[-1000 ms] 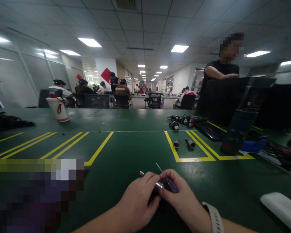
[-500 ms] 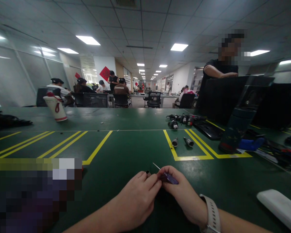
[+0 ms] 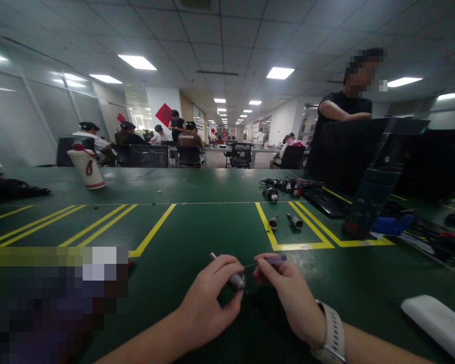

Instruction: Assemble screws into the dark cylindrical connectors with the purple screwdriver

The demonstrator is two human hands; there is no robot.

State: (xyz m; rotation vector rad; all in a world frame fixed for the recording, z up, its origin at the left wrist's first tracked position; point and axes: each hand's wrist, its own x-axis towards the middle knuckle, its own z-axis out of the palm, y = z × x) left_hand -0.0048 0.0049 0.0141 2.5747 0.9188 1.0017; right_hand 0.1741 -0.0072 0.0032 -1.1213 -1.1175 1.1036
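My left hand (image 3: 211, 298) is closed round a grey metal part (image 3: 236, 281), whose thin stem sticks out at the upper left between the fingers. My right hand (image 3: 288, 290), with a pale watch strap on the wrist, pinches a small screwdriver (image 3: 276, 260) by its purple handle. The thin shaft points left and its tip is close to the metal part; whether they touch I cannot tell. Two similar metal parts lie farther off inside the yellow tape, one (image 3: 273, 222) at the left and one (image 3: 294, 221) at the right.
A paper cup (image 3: 87, 167) stands at the back left. Black tools (image 3: 271, 193), a dark bottle (image 3: 371, 202) and cables are at the right. Near the right edge lies a white object (image 3: 434, 321). A person (image 3: 345, 106) stands behind the monitors.
My left hand has turned and shifted slightly left, exposing the metal part. My right hand has moved a little right, and the screwdriver has swung from pointing up-left to nearly level.
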